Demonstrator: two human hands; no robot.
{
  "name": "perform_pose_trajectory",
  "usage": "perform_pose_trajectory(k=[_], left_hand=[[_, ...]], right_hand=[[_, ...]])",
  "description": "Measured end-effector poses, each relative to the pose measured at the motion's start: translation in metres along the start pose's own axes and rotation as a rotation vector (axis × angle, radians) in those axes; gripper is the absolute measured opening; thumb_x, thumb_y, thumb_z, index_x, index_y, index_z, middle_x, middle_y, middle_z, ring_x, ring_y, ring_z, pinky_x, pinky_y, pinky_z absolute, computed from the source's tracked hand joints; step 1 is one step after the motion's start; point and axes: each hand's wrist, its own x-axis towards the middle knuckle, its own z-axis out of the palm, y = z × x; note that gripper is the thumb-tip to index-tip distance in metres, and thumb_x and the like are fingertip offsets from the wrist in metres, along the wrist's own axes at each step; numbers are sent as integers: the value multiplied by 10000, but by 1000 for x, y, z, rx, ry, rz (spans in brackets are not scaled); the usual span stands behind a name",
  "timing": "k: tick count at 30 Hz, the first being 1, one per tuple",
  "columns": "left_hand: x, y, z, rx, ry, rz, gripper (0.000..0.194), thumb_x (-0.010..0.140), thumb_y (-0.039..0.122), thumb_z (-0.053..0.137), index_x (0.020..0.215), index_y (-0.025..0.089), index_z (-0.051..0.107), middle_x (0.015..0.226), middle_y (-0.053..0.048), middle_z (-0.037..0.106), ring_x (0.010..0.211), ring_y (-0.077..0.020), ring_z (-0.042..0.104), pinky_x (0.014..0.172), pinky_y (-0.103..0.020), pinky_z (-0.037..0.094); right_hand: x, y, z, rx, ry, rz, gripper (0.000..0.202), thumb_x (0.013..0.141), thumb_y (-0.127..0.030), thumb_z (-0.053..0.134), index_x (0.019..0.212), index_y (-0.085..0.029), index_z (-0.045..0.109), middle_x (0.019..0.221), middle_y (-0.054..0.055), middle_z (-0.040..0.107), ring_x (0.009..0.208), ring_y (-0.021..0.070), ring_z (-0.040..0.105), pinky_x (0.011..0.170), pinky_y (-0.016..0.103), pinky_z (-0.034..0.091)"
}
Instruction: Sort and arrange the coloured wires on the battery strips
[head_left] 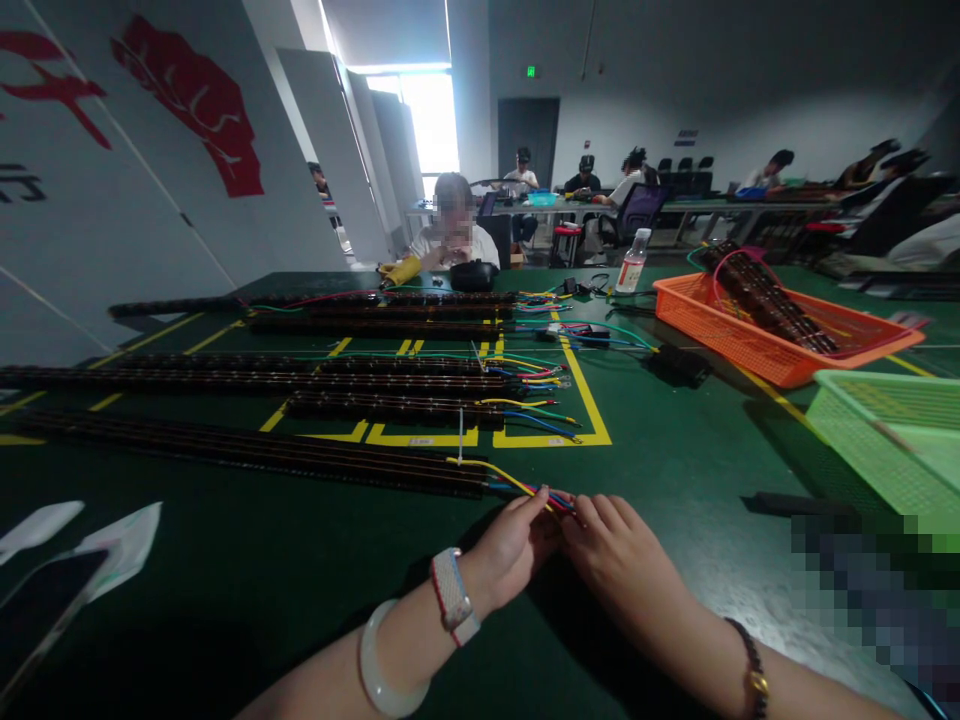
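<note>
At the near edge of the green table (675,450), the coloured wires (551,497) trailing from the end of the nearest long dark strip (300,455) are pinched between both hands: the left hand (514,545) and right hand (619,545) meet fingertip to fingertip, closed on the wire ends. The step in hand seems to be sorting or joining these leads; next calls for fine fingertip control. Further strips (337,380) lie beyond, with an orange basket (750,345) to the right.
</note>
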Motion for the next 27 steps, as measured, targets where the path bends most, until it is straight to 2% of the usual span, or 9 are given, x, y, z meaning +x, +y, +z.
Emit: perform_pose_trajectory(k=[4, 8, 14, 18, 22, 27], left_hand=[[1, -1, -1, -2, -12, -5, 139, 820, 253, 603, 810, 123, 650, 787, -53, 665, 827, -165, 601, 842, -298, 396], [1, -2, -2, 1, -34, -26, 179, 823, 290, 600, 820, 116, 641, 820, -67, 669, 862, -178, 604, 847, -302, 403], [-3, 0, 3, 36, -12, -23, 220, 827, 359, 591, 806, 140, 609, 783, -50, 661, 838, -170, 616, 823, -303, 419], [-5, 0, 6, 68, -12, -2, 263, 821, 404, 585, 801, 143, 603, 803, -56, 662, 847, -172, 619, 856, -326, 418], [-6, 0, 8, 48, -13, 42, 185, 833, 332, 587, 853, 149, 598, 823, -51, 658, 887, -175, 617, 919, -364, 400], [-7, 1, 9, 43, -10, 33, 199, 842, 315, 576, 765, 131, 574, 782, -59, 644, 903, -199, 629, 960, -390, 382]], right_hand=[[1, -1, 4, 61, 19, 23, 218, 750, -65, 501, 917, -122, 629, 832, 98, 588, 766, 206, 513, 665, 336, 407], [6, 5, -5, 306, 12, 131, 130, 749, -137, 522, 838, -146, 616, 798, 67, 575, 695, 163, 513, 642, 295, 418], [13, 24, -22, 676, -141, 281, 58, 705, -134, 554, 740, -165, 589, 714, 23, 574, 648, 135, 534, 596, 244, 428], [17, 42, -25, 823, -196, 362, 83, 741, -144, 536, 780, -177, 602, 697, 7, 607, 609, 119, 561, 540, 212, 420], [21, 62, -14, 812, -130, 417, 121, 811, -215, 529, 865, -188, 634, 760, 23, 654, 660, 139, 607, 581, 239, 454], [19, 74, 23, 826, -53, 457, 130, 846, -245, 530, 867, -179, 640, 804, 42, 669, 722, 161, 626, 649, 266, 481]])
